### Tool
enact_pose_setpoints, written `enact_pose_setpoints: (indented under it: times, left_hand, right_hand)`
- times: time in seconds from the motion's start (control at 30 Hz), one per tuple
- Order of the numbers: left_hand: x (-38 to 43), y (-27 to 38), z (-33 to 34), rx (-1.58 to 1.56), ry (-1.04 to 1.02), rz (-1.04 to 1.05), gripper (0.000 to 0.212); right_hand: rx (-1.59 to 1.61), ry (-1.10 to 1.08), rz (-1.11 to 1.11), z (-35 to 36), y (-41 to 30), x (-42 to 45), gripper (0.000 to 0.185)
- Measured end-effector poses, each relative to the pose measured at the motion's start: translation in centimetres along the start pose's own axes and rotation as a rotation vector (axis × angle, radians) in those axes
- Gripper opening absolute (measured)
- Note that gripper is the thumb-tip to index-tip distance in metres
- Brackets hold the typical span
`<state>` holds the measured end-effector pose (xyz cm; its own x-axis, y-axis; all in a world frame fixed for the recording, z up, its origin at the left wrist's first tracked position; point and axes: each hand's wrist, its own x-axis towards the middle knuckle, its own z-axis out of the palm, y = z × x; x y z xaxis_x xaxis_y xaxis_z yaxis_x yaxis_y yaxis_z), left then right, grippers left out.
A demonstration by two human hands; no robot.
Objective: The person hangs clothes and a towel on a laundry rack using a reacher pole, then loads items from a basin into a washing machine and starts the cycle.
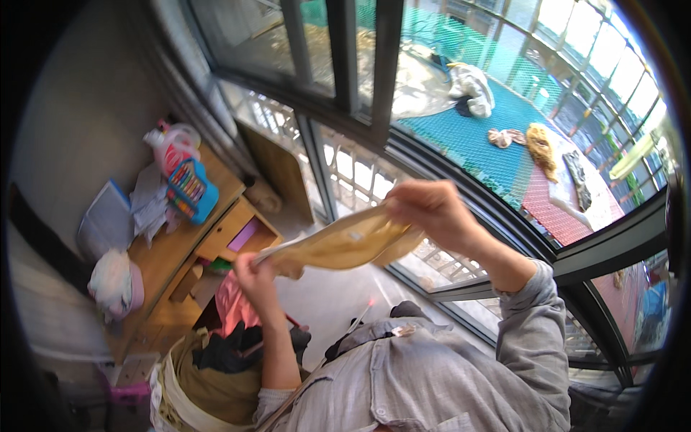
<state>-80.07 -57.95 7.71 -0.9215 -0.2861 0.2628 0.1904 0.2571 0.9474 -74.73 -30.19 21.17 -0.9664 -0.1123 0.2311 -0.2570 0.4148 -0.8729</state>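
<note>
A yellowish-tan cloth (340,245), perhaps a garment, is stretched between my two hands in front of the window. My left hand (255,275) pinches its whitish end at the lower left. My right hand (426,208) grips the other end, higher and farther right, and part of the cloth hangs below it. Motion blurs the cloth, so its exact kind cannot be told. Below my left forearm stands a pale-rimmed basket or bag (170,399) holding olive and black clothes (229,351). A pink cloth (235,305) lies just behind them.
A wooden desk (162,270) with an open drawer (259,237) stands at the left, bearing a blue toy (191,189), a pink-and-white jug (178,148) and papers. Dark window frames (453,173) rise at the right. Outside, clothes (540,151) lie on teal and red mesh inside a barred enclosure.
</note>
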Motion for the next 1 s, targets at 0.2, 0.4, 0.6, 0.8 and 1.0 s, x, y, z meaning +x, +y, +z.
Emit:
enact_pose_setpoints:
  times: [0.2,0.4,0.6,0.8,1.0]
  left_hand:
    - [0.9,2.6,-0.7,-0.664,-0.047,-0.476,0.01]
    - [-0.8,4.4,3.0,-0.763,-0.292,-0.755,0.024]
    - [-0.4,3.8,5.4,-0.595,-0.738,-0.674,0.023]
    - [0.8,9.4,9.0,-0.292,-0.684,-0.564,0.027]
    - [1.2,8.5,10.4,-0.399,-0.472,-0.712,0.024]
  right_hand:
    - [-0.329,-0.131,-0.076,-1.8,1.6,1.8,0.018]
    - [-0.359,0.186,0.149,-9.4,9.3,8.3,0.022]
    - [-0.604,0.632,0.161,-18.2,23.1,19.2,0.019]
    - [-0.797,0.857,0.46,-23.5,31.5,24.2,0.027]
    - [-0.643,1.002,0.414,-23.4,31.4,26.1,0.02]
